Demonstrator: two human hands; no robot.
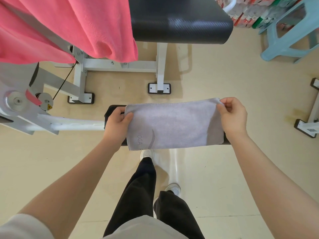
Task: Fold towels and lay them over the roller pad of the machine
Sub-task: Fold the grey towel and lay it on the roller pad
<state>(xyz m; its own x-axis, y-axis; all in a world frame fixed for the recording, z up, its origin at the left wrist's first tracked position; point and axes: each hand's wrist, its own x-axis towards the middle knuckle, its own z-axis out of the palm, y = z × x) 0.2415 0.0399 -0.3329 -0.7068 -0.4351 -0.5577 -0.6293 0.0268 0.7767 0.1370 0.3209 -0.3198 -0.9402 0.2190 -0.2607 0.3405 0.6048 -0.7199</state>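
Note:
A folded grey towel (172, 123) with faint lettering lies across the black roller pad (108, 113) of the white machine, covering nearly all of it. Only the pad's left end and a strip of its near edge show. My left hand (117, 124) pinches the towel's left edge, thumb on top. At the far right corner, my right hand (232, 116) holds the towel between thumb and fingers. A pink towel (69, 26) hangs over the machine's upper part at the top left.
The machine's white arm (72, 124) runs left from the roller pad to a pivot. A black padded seat (181, 23) stands beyond, on white legs bolted to the beige floor. A light blue plastic stool (290, 37) is at the top right. My legs stand below the pad.

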